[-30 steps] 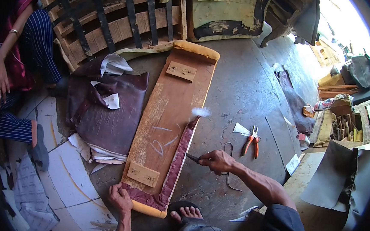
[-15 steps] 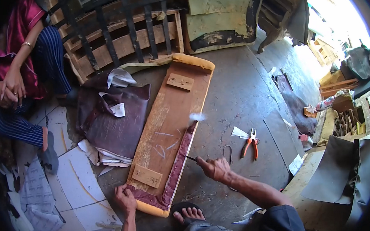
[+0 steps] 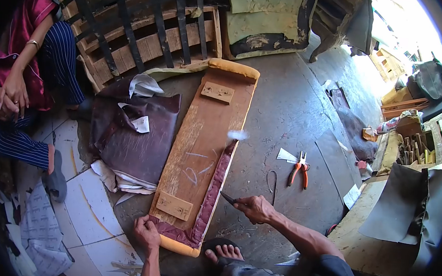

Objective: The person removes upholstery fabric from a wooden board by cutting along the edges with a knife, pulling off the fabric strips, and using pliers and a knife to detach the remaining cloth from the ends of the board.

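My left hand (image 3: 147, 232) is closed on the near left corner of a long wooden panel (image 3: 190, 141) edged with orange padding. Strips of maroon leather (image 3: 211, 201) are folded over the panel's near end and the near part of its right edge. A dark knife (image 3: 228, 198) is gripped in my right hand (image 3: 255, 208), its tip at the right edge beside the leather. White stuffing (image 3: 238, 135) pokes out where the leather strip ends. Two small wooden blocks sit on the panel, the nearer block (image 3: 174, 206) close to my left hand.
Orange-handled pliers (image 3: 299, 171) and a dark strap loop (image 3: 272, 185) lie on the floor to the right. Folded maroon leather (image 3: 139, 132) is left of the panel. A seated person (image 3: 25, 73) is at the left. A webbed wooden frame (image 3: 141, 35) stands behind.
My right hand has moved slightly down and right, and the knife now shows more of its blade. My left hand stays on the panel's corner. The view has shifted a little.
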The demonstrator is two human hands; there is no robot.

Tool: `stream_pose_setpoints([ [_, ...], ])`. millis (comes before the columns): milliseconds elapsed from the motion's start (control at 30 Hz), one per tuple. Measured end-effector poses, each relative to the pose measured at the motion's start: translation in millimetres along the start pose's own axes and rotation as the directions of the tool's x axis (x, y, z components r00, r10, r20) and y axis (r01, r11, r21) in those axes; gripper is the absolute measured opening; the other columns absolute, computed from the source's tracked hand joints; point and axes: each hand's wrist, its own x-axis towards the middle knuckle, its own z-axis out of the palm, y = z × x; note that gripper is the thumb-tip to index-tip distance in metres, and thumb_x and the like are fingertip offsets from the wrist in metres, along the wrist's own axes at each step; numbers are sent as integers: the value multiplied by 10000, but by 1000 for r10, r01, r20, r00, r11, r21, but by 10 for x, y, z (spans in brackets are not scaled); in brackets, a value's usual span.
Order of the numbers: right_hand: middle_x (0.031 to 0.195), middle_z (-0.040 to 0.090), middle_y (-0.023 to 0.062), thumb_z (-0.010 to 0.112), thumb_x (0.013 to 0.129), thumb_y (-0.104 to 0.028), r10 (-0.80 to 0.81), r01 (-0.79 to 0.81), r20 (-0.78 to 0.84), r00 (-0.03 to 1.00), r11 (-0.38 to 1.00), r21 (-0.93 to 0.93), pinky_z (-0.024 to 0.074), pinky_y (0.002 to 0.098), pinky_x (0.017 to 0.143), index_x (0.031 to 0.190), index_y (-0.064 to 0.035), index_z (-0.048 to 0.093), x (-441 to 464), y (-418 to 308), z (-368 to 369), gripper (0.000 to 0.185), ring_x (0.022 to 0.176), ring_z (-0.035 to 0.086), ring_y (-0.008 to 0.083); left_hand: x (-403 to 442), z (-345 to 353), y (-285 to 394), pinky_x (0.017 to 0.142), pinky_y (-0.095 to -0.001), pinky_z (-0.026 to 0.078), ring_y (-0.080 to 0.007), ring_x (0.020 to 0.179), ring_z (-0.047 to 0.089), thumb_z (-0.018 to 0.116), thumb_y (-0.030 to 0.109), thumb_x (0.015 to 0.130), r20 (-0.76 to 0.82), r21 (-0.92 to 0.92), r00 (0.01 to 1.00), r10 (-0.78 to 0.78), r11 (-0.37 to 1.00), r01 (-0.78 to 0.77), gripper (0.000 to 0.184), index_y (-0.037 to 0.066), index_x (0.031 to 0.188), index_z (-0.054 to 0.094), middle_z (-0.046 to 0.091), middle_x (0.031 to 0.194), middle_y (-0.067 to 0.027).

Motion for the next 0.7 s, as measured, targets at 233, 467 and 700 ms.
stream_pose_setpoints([
  [233,642,661,148,594,964,-428,117,-168,205,972,954,250,527,404,545,1203,-182,713,303,233,18,363,534,678,238,-27,14,-141,745,-440,504,-381,842,615,507,18,792,25,31,996,80,996,-81,215,-55,934,650,620,920,-213],
  [467,695,675,158,567,918,-249,-488,248,-327,809,789,-563,504,516,492,1263,-229,599,236,613,539,346,625,681,381,-63,65,-202,721,-430,506,-364,833,628,512,5,780,16,11,995,96,995,-96,223,-48,946,651,613,901,-194],
  [700,613,644,147,567,959,-326,-312,164,-269,911,874,-458,528,458,569,1284,-187,630,127,312,350,359,580,683,324,-13,68,-215,742,-418,513,-366,821,630,549,-10,804,-3,-39,1000,31,999,-31,196,-56,961,658,622,934,-200],
])
